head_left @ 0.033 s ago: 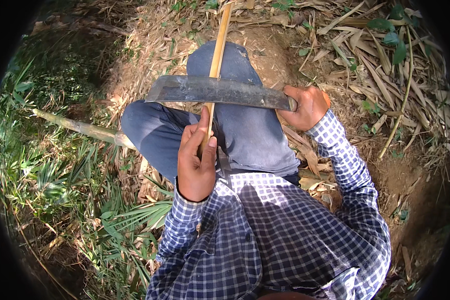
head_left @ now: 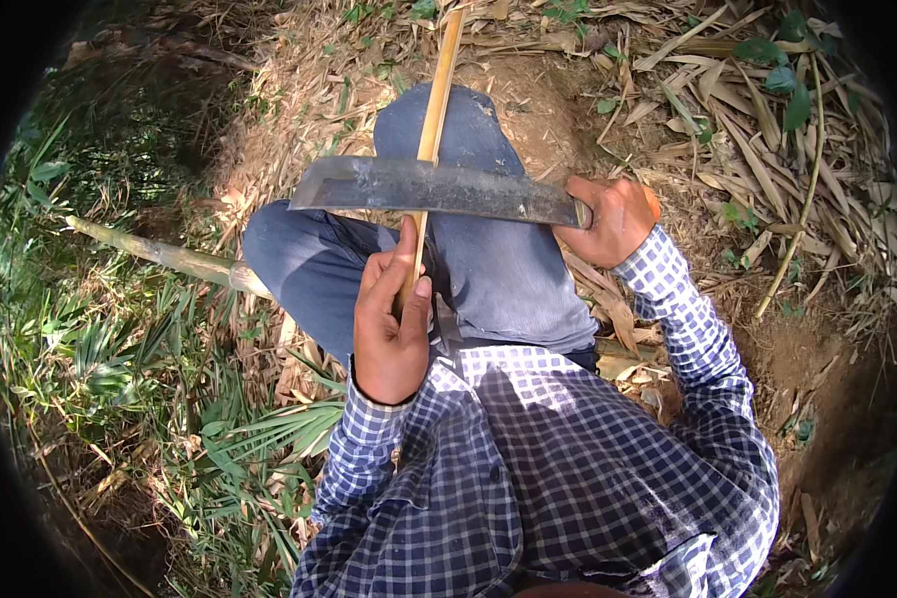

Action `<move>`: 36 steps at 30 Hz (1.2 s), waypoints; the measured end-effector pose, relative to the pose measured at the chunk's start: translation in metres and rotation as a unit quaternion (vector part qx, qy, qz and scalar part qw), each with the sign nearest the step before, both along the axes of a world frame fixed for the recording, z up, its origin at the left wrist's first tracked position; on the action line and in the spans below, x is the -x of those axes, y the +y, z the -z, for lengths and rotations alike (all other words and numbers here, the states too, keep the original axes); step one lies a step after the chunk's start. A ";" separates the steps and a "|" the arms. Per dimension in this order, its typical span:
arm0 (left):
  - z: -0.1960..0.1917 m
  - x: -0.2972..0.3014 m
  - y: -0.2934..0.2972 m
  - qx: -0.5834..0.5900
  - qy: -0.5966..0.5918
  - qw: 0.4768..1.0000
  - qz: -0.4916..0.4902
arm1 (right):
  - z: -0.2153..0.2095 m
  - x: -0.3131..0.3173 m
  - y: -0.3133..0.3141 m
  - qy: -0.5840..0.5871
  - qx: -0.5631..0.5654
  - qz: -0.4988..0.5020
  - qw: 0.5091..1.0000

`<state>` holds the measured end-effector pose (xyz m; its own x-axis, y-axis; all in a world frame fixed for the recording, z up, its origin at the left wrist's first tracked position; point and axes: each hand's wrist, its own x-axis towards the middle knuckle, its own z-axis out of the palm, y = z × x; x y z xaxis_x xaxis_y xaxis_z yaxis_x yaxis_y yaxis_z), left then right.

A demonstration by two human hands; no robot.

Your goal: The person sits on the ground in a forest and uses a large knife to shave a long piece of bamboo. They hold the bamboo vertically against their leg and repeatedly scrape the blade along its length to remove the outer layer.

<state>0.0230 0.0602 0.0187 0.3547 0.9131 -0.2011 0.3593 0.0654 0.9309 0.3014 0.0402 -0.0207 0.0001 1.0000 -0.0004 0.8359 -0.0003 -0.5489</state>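
I sit on the ground with my knees in blue trousers (head_left: 508,269) drawn up. My left hand (head_left: 394,324) is closed around the near end of a thin yellow bamboo strip (head_left: 439,90) that runs away from me over my knee. My right hand (head_left: 613,214) grips the handle of a broad, dark machete (head_left: 429,186). Its blade lies crosswise over the strip, just beyond my left thumb, and hides the part of the strip under it.
A pale green bamboo pole (head_left: 159,254) lies on the left and passes under my leg. Dry bamboo leaves and split stalks (head_left: 767,120) cover the bare soil on the right. Green grass and palm fronds (head_left: 120,359) grow on the left.
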 end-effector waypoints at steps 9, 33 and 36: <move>0.010 0.012 -0.006 -0.084 -0.010 0.996 0.030 | -0.005 0.002 0.003 -0.012 0.002 0.008 1.000; -0.002 0.003 -0.014 0.041 0.003 0.999 0.000 | -0.003 0.002 -0.002 0.032 0.001 0.013 0.999; 0.003 0.005 -0.015 -0.010 0.038 0.999 0.025 | 0.004 0.007 -0.009 -0.025 -0.061 -0.035 0.997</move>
<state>0.0176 0.0452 0.0161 0.3845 0.8985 -0.2118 0.4318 0.0278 0.9015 0.2947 0.0315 -0.0245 -0.0732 0.9903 0.1185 0.8583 0.1231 -0.4981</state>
